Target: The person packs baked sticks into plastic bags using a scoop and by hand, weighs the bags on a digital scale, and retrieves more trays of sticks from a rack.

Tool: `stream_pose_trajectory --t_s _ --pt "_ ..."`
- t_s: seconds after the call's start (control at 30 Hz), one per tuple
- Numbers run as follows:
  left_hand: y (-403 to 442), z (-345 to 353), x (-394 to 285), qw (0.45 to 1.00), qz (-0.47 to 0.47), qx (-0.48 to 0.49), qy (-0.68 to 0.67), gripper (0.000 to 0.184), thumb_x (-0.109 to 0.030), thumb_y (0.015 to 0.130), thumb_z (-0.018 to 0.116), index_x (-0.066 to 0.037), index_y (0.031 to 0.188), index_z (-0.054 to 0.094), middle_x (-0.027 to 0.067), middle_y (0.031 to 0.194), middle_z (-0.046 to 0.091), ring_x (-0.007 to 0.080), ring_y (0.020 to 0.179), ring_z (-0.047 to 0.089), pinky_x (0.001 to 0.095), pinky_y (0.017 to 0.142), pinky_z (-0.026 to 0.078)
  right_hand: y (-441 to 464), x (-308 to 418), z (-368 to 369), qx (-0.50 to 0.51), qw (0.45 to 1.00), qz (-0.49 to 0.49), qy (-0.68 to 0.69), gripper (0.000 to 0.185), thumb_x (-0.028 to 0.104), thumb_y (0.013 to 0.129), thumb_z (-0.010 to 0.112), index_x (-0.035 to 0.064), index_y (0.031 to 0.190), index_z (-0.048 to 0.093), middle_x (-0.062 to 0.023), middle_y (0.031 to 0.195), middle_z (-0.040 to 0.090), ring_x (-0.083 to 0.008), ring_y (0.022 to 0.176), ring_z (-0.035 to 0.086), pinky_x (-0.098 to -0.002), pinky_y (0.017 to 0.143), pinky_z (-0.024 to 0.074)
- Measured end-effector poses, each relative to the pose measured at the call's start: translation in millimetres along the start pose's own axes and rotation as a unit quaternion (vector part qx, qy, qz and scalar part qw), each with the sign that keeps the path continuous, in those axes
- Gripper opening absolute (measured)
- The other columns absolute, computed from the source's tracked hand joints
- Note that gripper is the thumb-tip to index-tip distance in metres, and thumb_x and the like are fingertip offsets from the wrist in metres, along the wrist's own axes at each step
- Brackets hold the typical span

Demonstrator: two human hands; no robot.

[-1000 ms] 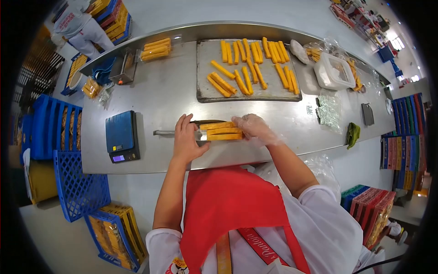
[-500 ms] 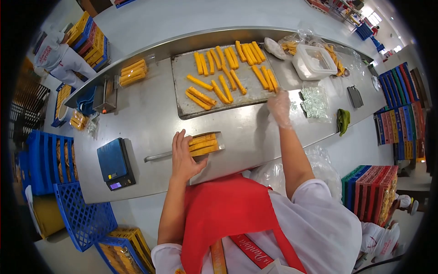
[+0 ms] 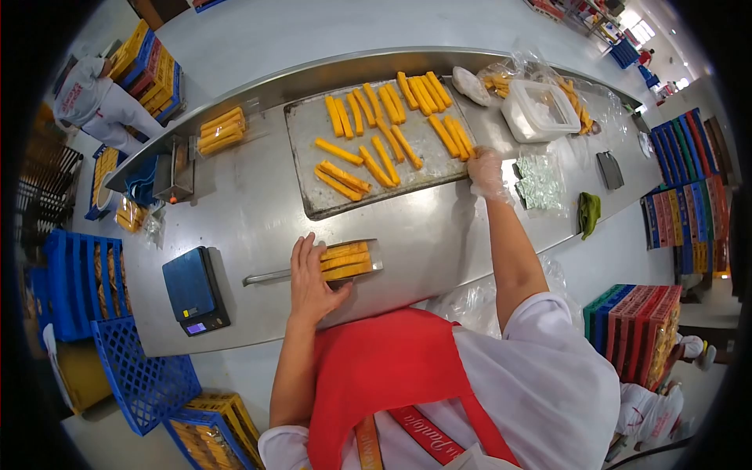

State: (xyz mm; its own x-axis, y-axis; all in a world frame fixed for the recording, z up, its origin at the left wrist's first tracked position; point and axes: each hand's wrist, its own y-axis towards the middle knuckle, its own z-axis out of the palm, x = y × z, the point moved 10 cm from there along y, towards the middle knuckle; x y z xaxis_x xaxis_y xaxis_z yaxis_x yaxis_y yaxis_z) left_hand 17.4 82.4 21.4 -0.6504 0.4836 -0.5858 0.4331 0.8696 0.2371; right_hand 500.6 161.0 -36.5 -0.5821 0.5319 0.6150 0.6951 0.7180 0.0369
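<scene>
Hands apart, I work over a brushed-metal worktop [image 3: 423,235]. Bare, with fingers and thumb spread, my left hand [image 3: 316,286] rests against the handle end of a metal scoop [image 3: 378,258], where golden breadsticks [image 3: 346,270] lie side by side. Under thin clear plastic, my right hand [image 3: 487,172] bends its fingers together at the near end of a breadstick [image 3: 464,139] on the flat, stained baking tray [image 3: 301,168]; whether they pinch it, I cannot tell.

"Pantoja" runs in pale script along the red strap [image 3: 427,431] below my plain red apron [image 3: 384,352]. Beyond the tray's right corner, a translucent plastic tub [image 3: 523,129] holds something white, near a clear bag [image 3: 539,184] of small silvery-green packets. More sticks fill a crinkled clear bag [image 3: 222,131] left of the tray, and a blue-topped scale [image 3: 188,282] sits at left, its lit digits too small to read.
</scene>
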Motion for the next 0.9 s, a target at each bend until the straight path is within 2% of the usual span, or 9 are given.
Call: stream_pose_trajectory --t_s 0.07,0.17,0.27,0.37,0.5,0.57,0.6,0.67,0.9 --pt "1 -1 -1 1.0 -0.002 0.001 0.0 0.084 -0.02 0.055 0.085 -0.006 0.126 0.043 0.0237 0.147 0.038 0.0473 0.137 0.031 0.0535 0.112 0.032 2 17 13 0.024 0.993 -0.106 -0.048 0.033 0.024 0.077 0.066 0.0075 0.105 0.074 -0.026 0.098 0.07 -0.0416 0.099 0.066 -0.0467 0.09 0.052" --pt "1 -1 -2 1.0 -0.001 0.002 0.004 0.084 -0.02 0.054 0.085 -0.005 0.126 0.043 0.0235 0.146 0.038 0.0475 0.137 0.032 0.0536 0.112 0.032 -3 33 11 0.097 0.988 -0.058 -0.101 0.042 0.027 0.078 0.066 0.0034 0.112 0.069 -0.0281 0.105 0.068 -0.0411 0.101 0.066 -0.0469 0.09 0.0515" --pt "1 -1 -3 1.0 0.0 0.002 0.005 0.084 -0.02 0.054 0.085 -0.005 0.125 0.043 0.0236 0.146 0.038 0.0476 0.136 0.032 0.0537 0.112 0.032 -20 60 -2 0.077 0.995 -0.004 -0.066 0.051 0.029 0.079 0.065 0.0015 0.122 0.062 -0.027 0.118 0.064 -0.0415 0.108 0.063 -0.0472 0.092 0.0506" --pt "1 0 -2 1.0 0.002 0.001 0.006 0.083 -0.02 0.054 0.085 -0.005 0.125 0.043 0.0238 0.145 0.039 0.0478 0.136 0.032 0.0539 0.112 0.032 -30 84 16 0.06 0.968 -0.111 -0.218 0.059 0.034 0.079 0.068 0.003 0.127 0.058 -0.0233 0.126 0.059 -0.0412 0.115 0.059 -0.0455 0.095 0.0493" --pt "0 -1 -3 1.0 0.001 0.002 0.006 0.083 -0.02 0.054 0.085 -0.005 0.125 0.043 0.0244 0.144 0.04 0.0484 0.135 0.033 0.0548 0.111 0.032 -28 61 21 0.043 0.972 -0.055 -0.224 0.062 0.04 0.076 0.074 0.0062 0.125 0.059 -0.0175 0.123 0.061 -0.0385 0.112 0.059 -0.0467 0.092 0.0484" --pt "-1 -1 -2 1.0 0.0 0.002 0.007 0.083 -0.022 0.055 0.084 -0.005 0.125 0.044 0.024 0.144 0.04 0.0474 0.136 0.031 0.0541 0.113 0.031 -69 91 -6 -0.1 0.926 -0.305 -0.201 0.065 0.031 0.073 0.077 0.0088 0.13 0.055 -0.0141 0.126 0.059 -0.0349 0.112 0.056 -0.0474 0.093 0.0453" --pt "-1 0 -1 1.0 -0.005 0.007 0.008 0.082 -0.023 0.056 0.083 -0.004 0.126 0.045 0.0237 0.144 0.039 0.0464 0.138 0.03 0.0534 0.114 0.029 -77 85 -11 -0.103 0.925 -0.308 -0.2 0.065 0.031 0.073 0.077 0.0088 0.13 0.055 -0.0141 0.126 0.059 -0.0349 0.112 0.056 -0.0474 0.093 0.0453" --pt "0 0 -1 1.0 -0.004 0.005 0.008 0.082 -0.023 0.056 0.083 -0.004 0.126 0.045 0.0238 0.144 0.039 0.0464 0.138 0.03 0.0537 0.114 0.029 -121 100 -32 -0.205 0.852 -0.457 -0.155 0.07 0.022 0.068 0.077 0.0117 0.132 0.052 -0.0092 0.123 0.057 -0.0305 0.111 0.053 -0.0479 0.09 0.0411" --pt "-2 0 -4 0.999 0.029 -0.012 0.008 0.083 -0.022 0.053 0.084 -0.004 0.124 0.045 0.0245 0.145 0.04 0.0486 0.136 0.032 0.0552 0.111 0.032 -155 111 -58 -0.192 0.852 -0.479 -0.089 0.07 0.02 0.067 0.075 0.0112 0.133 0.052 -0.0087 0.124 0.057 -0.0322 0.109 0.053 -0.047 0.092 0.0413"
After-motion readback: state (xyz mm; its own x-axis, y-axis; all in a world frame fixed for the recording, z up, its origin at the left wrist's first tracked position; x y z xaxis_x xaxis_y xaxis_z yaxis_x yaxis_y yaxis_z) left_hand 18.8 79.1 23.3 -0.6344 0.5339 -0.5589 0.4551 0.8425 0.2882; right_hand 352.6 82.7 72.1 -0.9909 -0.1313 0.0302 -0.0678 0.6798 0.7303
